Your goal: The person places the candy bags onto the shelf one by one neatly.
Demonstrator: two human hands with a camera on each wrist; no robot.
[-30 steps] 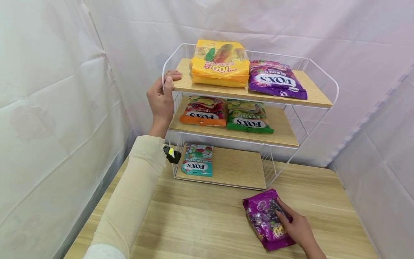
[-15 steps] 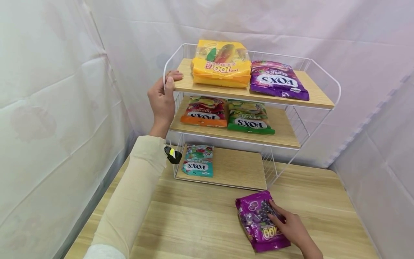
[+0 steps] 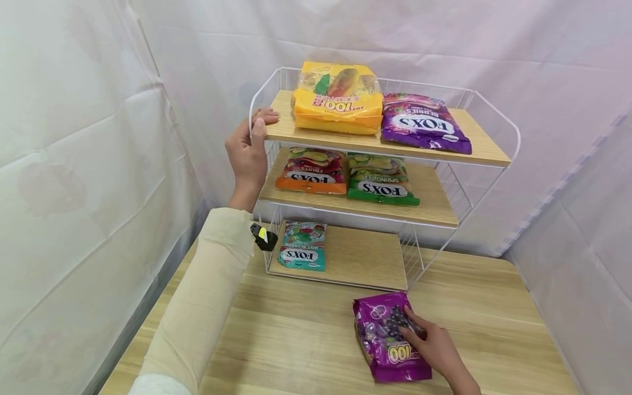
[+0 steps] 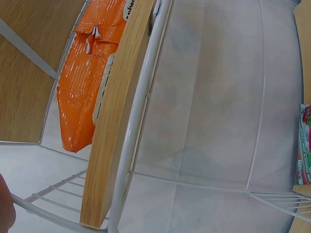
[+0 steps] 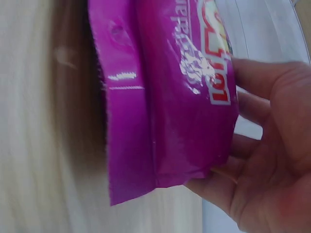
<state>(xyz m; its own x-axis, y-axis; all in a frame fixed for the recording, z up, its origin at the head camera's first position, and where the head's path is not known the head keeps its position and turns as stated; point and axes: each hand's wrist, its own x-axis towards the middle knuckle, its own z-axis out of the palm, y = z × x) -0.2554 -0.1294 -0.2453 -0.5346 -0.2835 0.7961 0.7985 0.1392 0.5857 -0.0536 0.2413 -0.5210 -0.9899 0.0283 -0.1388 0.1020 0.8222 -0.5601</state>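
My left hand (image 3: 248,156) grips the upper left corner of a three-tier rack (image 3: 385,145) with wood boards and white wire, thumb at the top board's edge. My right hand (image 3: 435,344) holds a purple grape candy bag (image 3: 371,334) by its right side, in front of the rack. In the right wrist view the thumb lies on one side of the bag (image 5: 189,131), with fingers behind it. On the top board sit a yellow mango candy bag (image 3: 340,104) and a purple Fox's Berries bag (image 3: 419,122).
Fox's Fruits (image 3: 312,171) and Spring Tea (image 3: 381,180) bags lie on the middle board. A teal Mint Blossom bag (image 3: 303,246) is at the left of the bottom board (image 3: 365,255). The rack stands on a wooden table (image 3: 291,334), with pale cloth (image 3: 89,137) hung around.
The right hand has carried the purple grape bag leftward along the rack's front, and the bag has turned a little straighter. The left hand keeps its grip on the rack.
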